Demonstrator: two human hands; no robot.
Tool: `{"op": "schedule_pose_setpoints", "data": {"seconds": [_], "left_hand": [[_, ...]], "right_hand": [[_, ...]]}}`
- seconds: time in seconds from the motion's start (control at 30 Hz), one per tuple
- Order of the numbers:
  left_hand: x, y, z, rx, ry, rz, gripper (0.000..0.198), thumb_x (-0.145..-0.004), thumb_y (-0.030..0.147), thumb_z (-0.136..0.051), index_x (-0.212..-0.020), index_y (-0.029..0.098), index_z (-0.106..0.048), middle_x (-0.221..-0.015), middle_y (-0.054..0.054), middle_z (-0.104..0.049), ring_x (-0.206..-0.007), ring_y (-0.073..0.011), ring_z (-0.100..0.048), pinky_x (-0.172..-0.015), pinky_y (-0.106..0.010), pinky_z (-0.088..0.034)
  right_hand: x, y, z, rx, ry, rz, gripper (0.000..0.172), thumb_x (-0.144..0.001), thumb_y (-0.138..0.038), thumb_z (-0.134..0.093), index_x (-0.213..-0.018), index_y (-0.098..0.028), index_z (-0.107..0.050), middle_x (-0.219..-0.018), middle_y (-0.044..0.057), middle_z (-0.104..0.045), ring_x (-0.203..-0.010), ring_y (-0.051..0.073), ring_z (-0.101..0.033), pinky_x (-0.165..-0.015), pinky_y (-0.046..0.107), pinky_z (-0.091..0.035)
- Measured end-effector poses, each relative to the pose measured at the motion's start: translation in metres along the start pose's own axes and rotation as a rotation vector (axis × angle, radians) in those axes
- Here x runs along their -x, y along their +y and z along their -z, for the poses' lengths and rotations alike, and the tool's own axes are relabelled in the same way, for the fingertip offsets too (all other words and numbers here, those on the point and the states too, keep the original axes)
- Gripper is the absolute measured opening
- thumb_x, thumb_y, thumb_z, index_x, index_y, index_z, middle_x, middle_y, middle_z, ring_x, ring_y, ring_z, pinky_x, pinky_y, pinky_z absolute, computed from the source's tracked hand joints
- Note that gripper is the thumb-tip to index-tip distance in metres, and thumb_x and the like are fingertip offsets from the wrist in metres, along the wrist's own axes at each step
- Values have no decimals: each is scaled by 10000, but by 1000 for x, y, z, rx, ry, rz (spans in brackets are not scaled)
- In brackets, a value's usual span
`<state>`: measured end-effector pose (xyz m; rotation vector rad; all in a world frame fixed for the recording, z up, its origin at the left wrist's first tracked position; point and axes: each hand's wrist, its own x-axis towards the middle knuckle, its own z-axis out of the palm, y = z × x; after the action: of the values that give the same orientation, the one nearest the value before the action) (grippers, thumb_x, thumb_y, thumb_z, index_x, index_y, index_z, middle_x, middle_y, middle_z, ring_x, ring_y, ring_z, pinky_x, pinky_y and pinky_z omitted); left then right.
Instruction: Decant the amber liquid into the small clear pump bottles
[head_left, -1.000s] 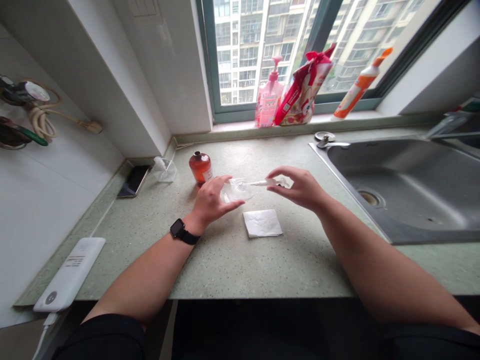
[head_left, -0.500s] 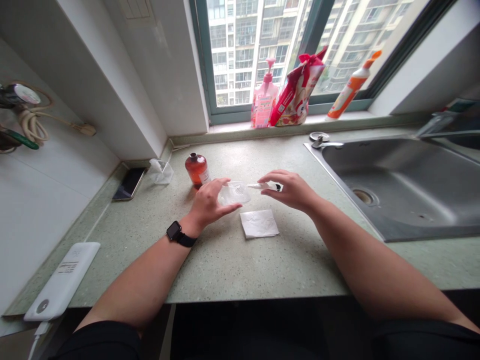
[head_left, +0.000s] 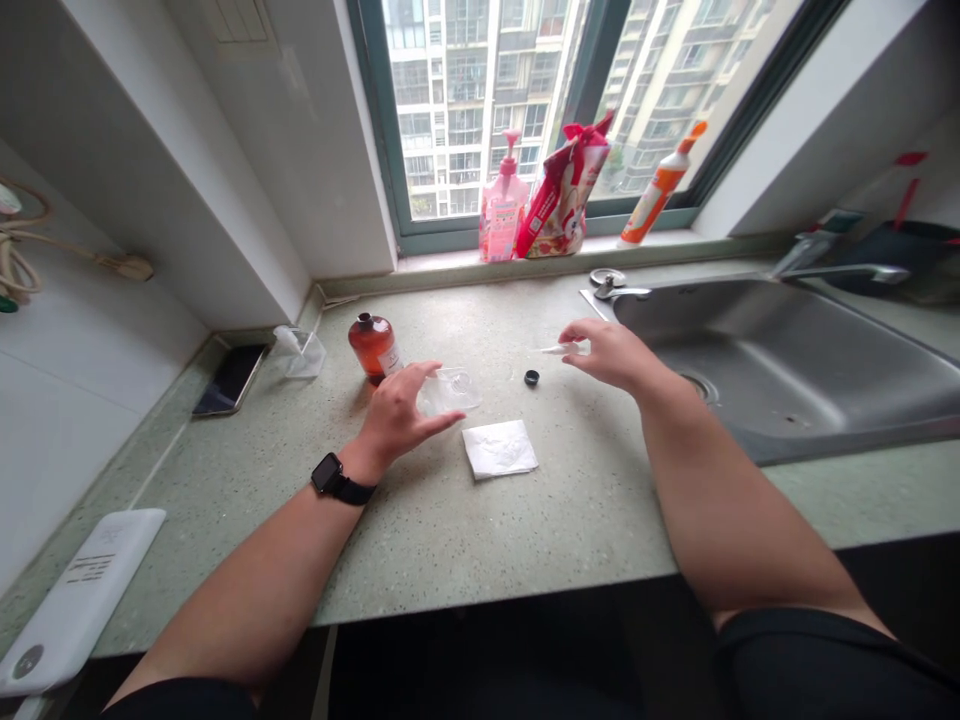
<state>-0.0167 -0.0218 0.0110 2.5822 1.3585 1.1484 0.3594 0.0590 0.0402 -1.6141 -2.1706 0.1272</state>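
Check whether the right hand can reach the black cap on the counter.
Probably yes: the black cap lies on bare counter close to the right hand, nothing between, though its fingers pinch a thin white stick.

An amber bottle is standing upright on the green counter, with a crumpled clear wrapper lying just to its left and a dark phone lying flat beyond that, by the wall. A white napkin is lying flat mid-counter. A white power bank is lying at the near left edge. On the sill, a pink pump bottle is standing beside a leaning red bag, and an orange bottle is leaning further right. A steel sink is sitting at the right, its tap reaching over the basin.
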Motion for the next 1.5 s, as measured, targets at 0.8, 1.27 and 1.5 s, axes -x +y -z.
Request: {"op": "schedule_pose_setpoints", "data": {"seconds": [0.8, 1.27, 1.5], "left_hand": [[0, 0, 0, -3, -3, -17, 703, -886, 626, -815, -1395, 192, -598, -1244, -130, -760, -1145, -304, -751, -1024, -483, -619], [-1, 0, 0, 9, 1, -11, 702, -884, 637, -812, -1387, 193, -605, -1256, -131, -758, -1165, -306, -749, -1036, -481, -615], [-1, -1, -1, 16, 7, -3, 711, -872, 635, -824, -1383, 193, -603, -1258, -132, -759, -1165, -312, -750, -1031, -486, -617]], "right_hand": [[-5, 17, -10, 86, -382, -32, 265, -722, -213, -777, -983, -255, -768, -1066, 63, -804, -990, 269, -746, -855, 371, -586], [-3, 24, -10, 45, -378, -18, 457, -715, -347, -845, -1157, -253, -780, -1125, 79, -808, -1041, 293, -759, -914, 415, -602], [2, -20, -1, -133, 118, 160, 225, -947, -385, -670, -1105, -251, -758, -1162, 98, -795, -1102, 288, -735, -1028, 477, -565]]}}
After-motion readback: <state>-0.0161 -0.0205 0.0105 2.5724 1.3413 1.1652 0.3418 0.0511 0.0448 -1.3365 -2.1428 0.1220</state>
